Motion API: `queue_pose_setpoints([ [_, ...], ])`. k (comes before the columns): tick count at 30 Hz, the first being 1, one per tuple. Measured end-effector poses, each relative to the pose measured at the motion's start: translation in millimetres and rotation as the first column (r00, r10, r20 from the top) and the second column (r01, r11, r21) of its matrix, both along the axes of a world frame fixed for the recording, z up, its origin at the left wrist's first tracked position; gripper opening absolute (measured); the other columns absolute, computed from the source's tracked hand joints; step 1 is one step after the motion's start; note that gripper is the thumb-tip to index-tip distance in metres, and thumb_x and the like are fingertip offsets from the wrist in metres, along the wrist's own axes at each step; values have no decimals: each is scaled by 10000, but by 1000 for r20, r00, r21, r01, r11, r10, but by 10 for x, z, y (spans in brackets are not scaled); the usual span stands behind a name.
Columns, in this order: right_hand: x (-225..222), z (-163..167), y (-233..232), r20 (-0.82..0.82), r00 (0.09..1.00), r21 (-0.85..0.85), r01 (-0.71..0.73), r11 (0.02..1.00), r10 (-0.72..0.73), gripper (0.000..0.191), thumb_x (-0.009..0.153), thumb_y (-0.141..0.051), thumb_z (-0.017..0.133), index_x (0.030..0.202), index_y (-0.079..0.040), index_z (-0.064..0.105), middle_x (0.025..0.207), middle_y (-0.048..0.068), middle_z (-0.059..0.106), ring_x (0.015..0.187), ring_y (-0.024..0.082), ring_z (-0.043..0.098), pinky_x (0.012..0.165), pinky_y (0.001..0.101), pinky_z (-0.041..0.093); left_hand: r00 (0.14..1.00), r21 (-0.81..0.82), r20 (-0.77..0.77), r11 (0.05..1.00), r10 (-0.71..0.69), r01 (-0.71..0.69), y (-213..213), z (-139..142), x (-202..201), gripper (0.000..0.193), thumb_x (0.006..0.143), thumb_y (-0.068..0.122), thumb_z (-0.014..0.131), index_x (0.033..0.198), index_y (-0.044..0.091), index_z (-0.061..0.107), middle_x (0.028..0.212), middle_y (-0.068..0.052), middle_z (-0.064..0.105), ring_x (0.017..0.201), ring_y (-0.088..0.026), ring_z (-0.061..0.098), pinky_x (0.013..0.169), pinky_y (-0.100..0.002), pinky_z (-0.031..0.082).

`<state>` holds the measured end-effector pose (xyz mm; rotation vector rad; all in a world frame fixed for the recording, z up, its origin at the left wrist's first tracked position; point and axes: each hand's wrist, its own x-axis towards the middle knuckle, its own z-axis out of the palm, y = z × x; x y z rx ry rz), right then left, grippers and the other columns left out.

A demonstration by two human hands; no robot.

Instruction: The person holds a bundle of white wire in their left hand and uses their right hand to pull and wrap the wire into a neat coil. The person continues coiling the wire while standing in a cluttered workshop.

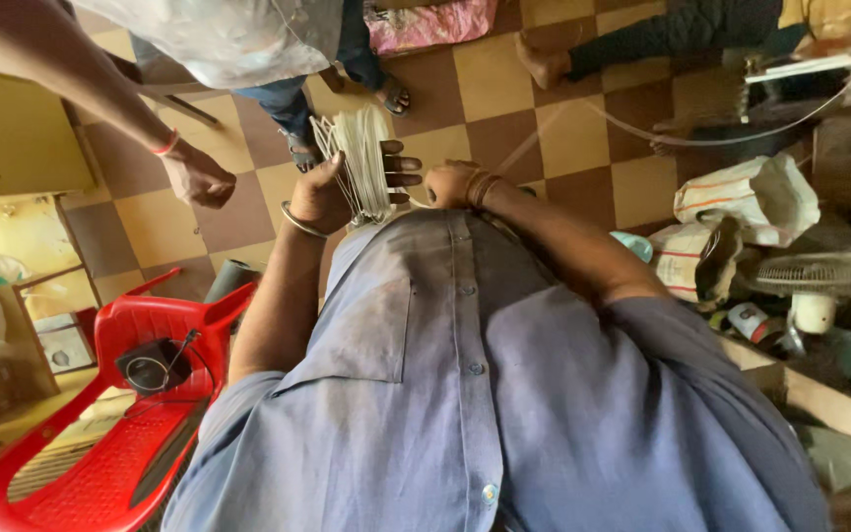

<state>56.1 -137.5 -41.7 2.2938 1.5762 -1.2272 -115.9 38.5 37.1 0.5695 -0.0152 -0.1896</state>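
Beside right hand (450,183), white bags (741,197), orange-striped

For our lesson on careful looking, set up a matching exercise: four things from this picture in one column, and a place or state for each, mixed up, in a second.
Things:
1. coil of white cord
2. red plastic chair
3. small fan
4. right hand

Places or states:
A. lower left, small black device on its seat
B. closed in a fist
C. far right, among clutter
D. gripped by the left hand

Pairs: 1-D, 2-A, 3-C, 4-B
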Motion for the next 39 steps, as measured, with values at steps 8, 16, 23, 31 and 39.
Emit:
queue_pose_setpoints([
  [8,580,-76,77,-84,832,645,465,607,-549,222,879,-290,808,894,-79,738,860,142,753,783,297,731,718,405,578,997,-13,37,998,-66,67,107,-6,-95,891,974,571,664,1508,-109,448,1423,-317,585,1344,-438,582,1207,-528,446],
  [16,151,34,72,-419,878,806,477,350,-231,270,879,-172,785,1031,-11,629,931,204,656,839,345,652,758,408,540,993,-22,-84,997,78,-80,-26,-82,8,938,929,578,672,1570,-36,368,1455,-282,554,1381,-415,552,1203,-530,440],
  [23,88,-143,70,123,991,8,-63,998,61,388,712,-415,810,934,-98,788,925,177,751,852,364,723,748,497,583,1000,-121,7,992,-16,17,155,-139,-172,868,983,523,662,1577,-52,398,1330,-270,651,1204,-412,664,1046,-518,541],
  [31,1164,-200,-172,-429,710,819,567,92,-558,254,956,-153,844,903,-51,617,842,82,668,762,201,642,703,339,555,972,54,-225,997,72,-62,144,-263,-319,672,997,299,721,1484,-91,472,1221,-267,647,1090,-394,683,930,-494,583],
  [39,219,87,-304,-103,993,441,104,891,-65,179,860,-296,765,969,-155,773,897,90,766,803,263,727,743,410,567,948,-3,-254,980,190,-198,17,-389,-253,713,917,378,708,1459,-20,471,1327,-208,663,1221,-335,672,1034,-450,547],
])
